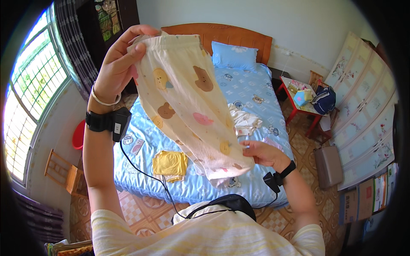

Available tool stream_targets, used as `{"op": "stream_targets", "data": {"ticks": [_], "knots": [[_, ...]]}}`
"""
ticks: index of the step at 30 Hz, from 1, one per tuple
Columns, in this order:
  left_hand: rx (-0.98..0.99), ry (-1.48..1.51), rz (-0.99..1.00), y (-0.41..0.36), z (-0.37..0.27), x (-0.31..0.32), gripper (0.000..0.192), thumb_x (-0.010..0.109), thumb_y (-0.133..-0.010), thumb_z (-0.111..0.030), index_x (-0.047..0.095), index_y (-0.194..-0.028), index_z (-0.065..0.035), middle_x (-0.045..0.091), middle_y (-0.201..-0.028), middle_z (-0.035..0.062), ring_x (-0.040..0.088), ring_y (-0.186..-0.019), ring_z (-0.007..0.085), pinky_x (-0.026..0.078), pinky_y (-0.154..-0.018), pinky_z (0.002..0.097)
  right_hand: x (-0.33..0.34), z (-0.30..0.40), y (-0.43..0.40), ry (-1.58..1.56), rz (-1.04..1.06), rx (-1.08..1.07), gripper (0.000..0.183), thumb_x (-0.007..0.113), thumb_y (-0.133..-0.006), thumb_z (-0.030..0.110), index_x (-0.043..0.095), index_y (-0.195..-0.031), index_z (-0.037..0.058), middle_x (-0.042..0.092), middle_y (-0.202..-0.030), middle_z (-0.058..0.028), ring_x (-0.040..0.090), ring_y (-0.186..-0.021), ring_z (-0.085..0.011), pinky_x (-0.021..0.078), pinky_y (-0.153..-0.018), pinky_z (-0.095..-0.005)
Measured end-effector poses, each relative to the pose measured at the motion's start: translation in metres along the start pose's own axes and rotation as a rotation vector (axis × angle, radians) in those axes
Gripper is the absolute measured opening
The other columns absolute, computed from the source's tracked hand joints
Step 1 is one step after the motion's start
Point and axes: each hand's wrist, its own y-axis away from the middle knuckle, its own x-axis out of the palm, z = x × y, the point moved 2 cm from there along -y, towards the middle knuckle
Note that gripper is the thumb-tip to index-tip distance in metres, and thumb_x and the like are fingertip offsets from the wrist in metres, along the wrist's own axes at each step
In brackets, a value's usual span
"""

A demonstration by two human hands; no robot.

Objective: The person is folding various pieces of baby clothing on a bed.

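Note:
A pair of cream cloth trousers (189, 96) with an elastic waistband and printed bears hangs stretched out above the bed. My left hand (128, 57) is raised at the upper left and grips the waistband. Lower on the right, my right hand (262, 153) pinches the edge of the trousers near their lower end. On the blue bed sheet below lies a folded yellow garment (169, 163), with paler cloth under it. A crumpled white garment (245, 120) rests on the bed beyond the trousers, and a pinkish cloth (272, 143) lies just behind my right hand.
A phone or phone-like case (137, 146) lies on the bed's left side. A blue pillow (234, 56) is at the wooden headboard (243, 35). To the right stand a red-legged table (296, 104) with bags and a brown case (328, 166); a wooden chair (72, 179) is at left.

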Motion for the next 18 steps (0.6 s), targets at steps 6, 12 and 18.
{"op": "stream_targets", "data": {"ticks": [6, 12, 18], "knots": [[0.018, 0.011, 0.052, -0.017, 0.027, 0.018, 0.025, 0.053, -0.093, -0.020, 0.050, -0.114, -0.0057, 0.059, -0.103, 0.0059, 0.062, -0.078, 0.0059, 0.048, -0.052, 0.0127, 0.007, -0.058, -0.002, -0.254, 0.157, 0.262, 0.050, 0.036, -0.099, 0.039, 0.039, -0.134, 0.0041, 0.051, -0.129, -0.0090, 0.055, -0.111, -0.0178, 0.0469, -0.095, -0.0324], [0.041, 0.080, 0.110, -0.019, 0.025, 0.030, 0.024, 0.053, -0.094, -0.022, 0.056, -0.113, -0.0066, 0.058, -0.105, 0.0024, 0.060, -0.084, 0.0039, 0.051, -0.058, 0.0150, -0.001, -0.115, 0.012, -0.691, 0.419, 0.318, 0.036, 0.046, -0.097, 0.027, 0.049, -0.126, 0.0062, 0.064, -0.090, -0.0006, 0.046, -0.045, -0.0034, 0.0313, -0.037, -0.0118], [-0.040, 0.007, 0.117, -0.011, 0.031, 0.023, 0.024, 0.051, -0.095, -0.020, 0.056, -0.113, -0.0046, 0.059, -0.104, 0.0027, 0.060, -0.071, 0.0025, 0.050, -0.052, 0.0154, -0.026, -0.057, 0.002, 0.057, -0.335, -0.206, 0.025, 0.054, -0.089, 0.022, 0.063, -0.110, 0.0101, 0.063, -0.087, 0.0071, 0.051, -0.079, -0.0050, 0.0377, -0.078, -0.0270]]}}
